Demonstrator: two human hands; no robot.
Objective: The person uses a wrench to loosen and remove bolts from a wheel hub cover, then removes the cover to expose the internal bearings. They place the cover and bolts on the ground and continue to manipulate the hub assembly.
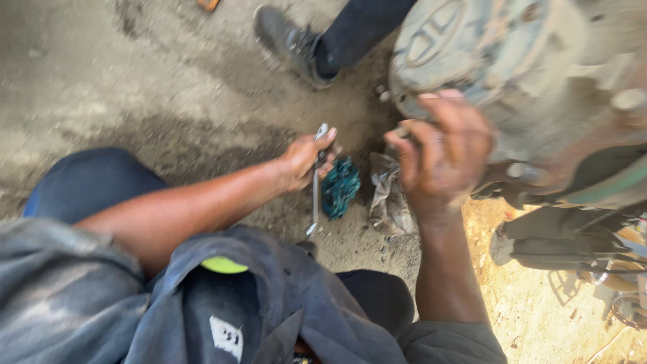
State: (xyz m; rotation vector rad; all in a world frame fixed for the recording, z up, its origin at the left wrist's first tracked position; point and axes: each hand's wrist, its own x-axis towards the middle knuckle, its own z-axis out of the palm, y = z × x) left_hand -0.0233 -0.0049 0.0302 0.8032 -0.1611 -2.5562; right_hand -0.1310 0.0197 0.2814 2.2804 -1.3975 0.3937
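Note:
My left hand point(306, 160) is closed around the upper part of a long silver spanner point(315, 189), which hangs down over the dirt ground. My right hand point(441, 158) is raised against the lower edge of a big, dirty round metal hub point(512, 61) on the right, fingers curled around a small part that I cannot make out. A crumpled teal rag point(339, 187) lies on the ground between my hands, beside a crumpled clear plastic wrapper point(389, 195).
Another person's black shoe point(290, 44) and dark trouser leg point(360, 30) stand at the top centre. Rusty vehicle parts point(573, 243) crowd the right side. My knees in dark clothing fill the bottom left. Oily, sandy ground lies around.

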